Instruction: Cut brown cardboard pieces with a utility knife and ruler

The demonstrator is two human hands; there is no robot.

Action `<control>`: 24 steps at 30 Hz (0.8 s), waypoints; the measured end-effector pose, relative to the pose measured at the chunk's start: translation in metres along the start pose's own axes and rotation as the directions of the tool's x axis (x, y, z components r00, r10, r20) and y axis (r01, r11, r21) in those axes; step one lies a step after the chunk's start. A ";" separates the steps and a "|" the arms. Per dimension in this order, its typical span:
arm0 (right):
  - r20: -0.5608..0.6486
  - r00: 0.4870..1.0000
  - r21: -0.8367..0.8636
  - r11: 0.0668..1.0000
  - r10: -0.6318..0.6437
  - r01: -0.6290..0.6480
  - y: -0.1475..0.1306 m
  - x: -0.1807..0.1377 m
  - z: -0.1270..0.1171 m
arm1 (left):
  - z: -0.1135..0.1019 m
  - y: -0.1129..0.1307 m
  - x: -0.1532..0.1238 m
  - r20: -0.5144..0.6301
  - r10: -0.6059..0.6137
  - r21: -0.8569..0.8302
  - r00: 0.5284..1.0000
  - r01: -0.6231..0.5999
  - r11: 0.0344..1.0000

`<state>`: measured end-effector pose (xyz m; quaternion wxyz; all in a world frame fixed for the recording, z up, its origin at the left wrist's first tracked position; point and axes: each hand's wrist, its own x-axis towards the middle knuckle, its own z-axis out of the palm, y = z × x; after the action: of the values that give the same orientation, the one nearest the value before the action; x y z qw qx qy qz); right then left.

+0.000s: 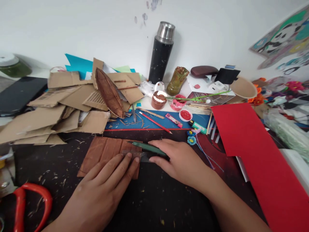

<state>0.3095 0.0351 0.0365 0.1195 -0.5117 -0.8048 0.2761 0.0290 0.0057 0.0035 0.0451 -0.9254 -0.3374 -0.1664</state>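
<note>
My left hand (106, 182) lies flat with fingers stretched out, its fingertips pressing a clear ruler (127, 152) onto a piece of brown painted cardboard (102, 149). Creased lines run across the cardboard, which rests on the dark tabletop. In my right hand (177, 158), between thumb and fingers, is a slim green pen-like tool (149, 148). Its dark pointed tip is over the cardboard's upper right part, close to the ruler; whether it touches is unclear. I cannot tell whether the tip is a nib or a blade. The ruler's right end reaches near my right thumb.
Cardboard scraps (70, 96) pile up behind on the left, with a brown boat-shaped piece (108, 93) on them. Red-handled scissors (45, 199) lie front left. Behind stand paint pots (158, 102) and a black flask (160, 58). A red pencil (155, 122) and red card (243, 129) lie near.
</note>
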 end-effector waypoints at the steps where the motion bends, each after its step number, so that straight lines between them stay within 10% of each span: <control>1: -0.015 1.000 0.037 0.999 -0.007 0.008 0.001 0.000 -0.001 | 0.001 0.001 0.000 0.004 -0.004 0.003 1.000 0.004 1.000; 24: -0.016 0.994 0.389 0.916 0.109 -0.094 -0.013 -0.005 -0.018 | 0.015 0.003 -0.006 0.053 -0.003 0.055 0.999 0.000 0.999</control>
<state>0.3104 0.0323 0.0591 0.2191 -0.5242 -0.7041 0.4260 0.0303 0.0026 -0.0125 0.0613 -0.9277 -0.3435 -0.1325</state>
